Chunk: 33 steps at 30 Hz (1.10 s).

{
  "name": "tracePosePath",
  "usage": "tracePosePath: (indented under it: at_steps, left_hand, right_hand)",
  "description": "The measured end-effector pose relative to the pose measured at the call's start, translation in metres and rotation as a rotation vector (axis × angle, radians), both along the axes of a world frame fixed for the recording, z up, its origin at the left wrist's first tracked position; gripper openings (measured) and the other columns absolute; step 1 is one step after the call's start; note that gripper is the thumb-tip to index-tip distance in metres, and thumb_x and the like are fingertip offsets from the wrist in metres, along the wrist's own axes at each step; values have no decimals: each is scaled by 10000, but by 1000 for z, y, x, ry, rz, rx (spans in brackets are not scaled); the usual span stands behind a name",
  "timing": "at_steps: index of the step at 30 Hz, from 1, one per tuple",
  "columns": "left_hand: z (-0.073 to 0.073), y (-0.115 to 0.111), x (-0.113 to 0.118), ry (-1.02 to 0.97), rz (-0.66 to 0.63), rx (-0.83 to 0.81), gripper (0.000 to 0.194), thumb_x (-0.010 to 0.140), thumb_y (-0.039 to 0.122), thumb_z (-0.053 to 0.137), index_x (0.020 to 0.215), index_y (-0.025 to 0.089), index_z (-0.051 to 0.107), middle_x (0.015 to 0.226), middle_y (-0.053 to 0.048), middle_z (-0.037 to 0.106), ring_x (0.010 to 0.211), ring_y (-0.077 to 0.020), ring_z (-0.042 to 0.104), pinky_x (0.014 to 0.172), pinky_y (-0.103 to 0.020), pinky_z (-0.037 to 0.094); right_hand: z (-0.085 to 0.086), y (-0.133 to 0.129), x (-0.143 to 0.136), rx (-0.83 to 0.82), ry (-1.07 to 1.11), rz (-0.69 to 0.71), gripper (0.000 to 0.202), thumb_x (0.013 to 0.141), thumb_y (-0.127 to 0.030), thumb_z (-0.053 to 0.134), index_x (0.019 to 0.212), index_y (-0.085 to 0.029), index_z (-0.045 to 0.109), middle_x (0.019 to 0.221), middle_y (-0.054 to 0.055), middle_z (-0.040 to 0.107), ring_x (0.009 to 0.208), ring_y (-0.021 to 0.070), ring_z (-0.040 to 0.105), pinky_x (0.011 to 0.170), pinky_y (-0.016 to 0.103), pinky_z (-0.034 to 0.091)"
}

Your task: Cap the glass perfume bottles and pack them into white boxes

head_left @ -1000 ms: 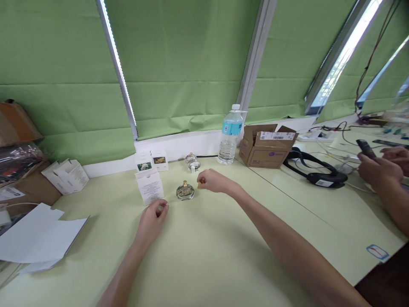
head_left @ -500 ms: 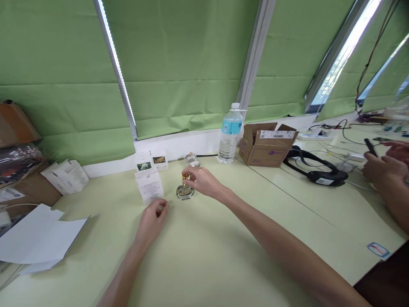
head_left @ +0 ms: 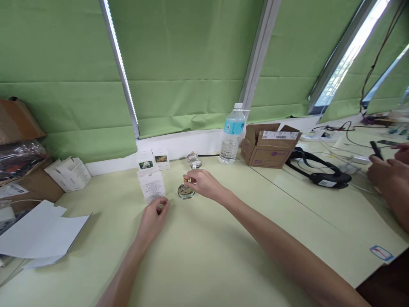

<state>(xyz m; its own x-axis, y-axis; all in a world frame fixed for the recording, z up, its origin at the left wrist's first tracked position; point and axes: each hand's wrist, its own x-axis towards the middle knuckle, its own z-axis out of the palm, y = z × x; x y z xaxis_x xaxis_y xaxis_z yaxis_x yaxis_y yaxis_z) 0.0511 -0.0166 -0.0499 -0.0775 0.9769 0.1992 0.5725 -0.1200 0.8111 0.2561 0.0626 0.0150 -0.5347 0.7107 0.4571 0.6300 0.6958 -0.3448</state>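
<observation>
A small round glass bottle (head_left: 185, 192) with a gold neck stands on the pale green table (head_left: 191, 256). My right hand (head_left: 203, 183) pinches the gold neck from the right; its fingertips hide the top. Just behind are clear rounded glass pieces (head_left: 193, 160). My left hand (head_left: 154, 215) rests on the table with its fingers curled together, by the lower edge of a white printed box (head_left: 151, 184). Whether those fingers hold anything is hidden. Two white cards or boxes with flower pictures (head_left: 161, 159) stand behind that box.
At the back are a water bottle (head_left: 231, 134) and an open cardboard box (head_left: 268, 147). Black headphones (head_left: 329, 175) lie to the right, near another person's hands (head_left: 388, 175) and a phone. White cartons (head_left: 72, 174) and folded white card (head_left: 41, 234) are on the left.
The view has shifted slightly, moving the scene a little to the right. Both hands keep nearly the same pose, and the right fingers remain at the gold neck.
</observation>
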Motion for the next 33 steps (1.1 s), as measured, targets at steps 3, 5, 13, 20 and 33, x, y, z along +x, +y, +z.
tracePosePath:
  at_steps: [3, 5, 13, 20, 33]
  left_hand:
    - [-2, 0, 0, 6, 0, 7, 292, 793, 433, 485, 897, 198, 624, 554, 32, 515, 496, -119, 467, 498, -227, 331]
    - [-3, 1, -1, 7, -3, 5, 282, 798, 432, 486, 897, 204, 621, 544, 38, 507, 493, -116, 458, 499, -224, 329]
    - [1, -1, -4, -13, 87, 95, 303, 821, 457, 470, 932, 208, 603, 637, 16, 542, 515, -111, 463, 515, -227, 367]
    - [4, 3, -30, -44, 489, 343, 419, 779, 478, 551, 1086, 200, 498, 1013, -56, 560, 693, -128, 531, 645, -264, 464]
    - [-15, 34, -53, -303, 108, 161, 511, 779, 410, 607, 1223, 210, 452, 1171, -106, 600, 1070, -221, 571, 931, -411, 437]
  right_hand:
    - [-2, -1, -1, -3, -20, -18, 83, 807, -236, 579, 761, -177, 614, 776, 26, 647, 664, 125, 542, 619, 231, 341]
    - [-2, 0, -1, -17, -23, -27, 93, 805, -245, 582, 748, -178, 613, 767, 22, 648, 653, 121, 541, 611, 229, 341]
    - [6, 2, 10, -141, 29, -7, 355, 794, -439, 589, 1054, -197, 613, 968, 48, 658, 675, 131, 567, 608, 237, 384]
    - [-7, 12, 16, -339, -40, 30, 400, 705, -410, 664, 1029, -179, 622, 863, 28, 635, 612, 111, 504, 530, 216, 337]
    - [-18, 20, 10, -411, -55, 31, 257, 710, -386, 636, 820, -154, 636, 701, 9, 604, 588, 124, 484, 527, 226, 314]
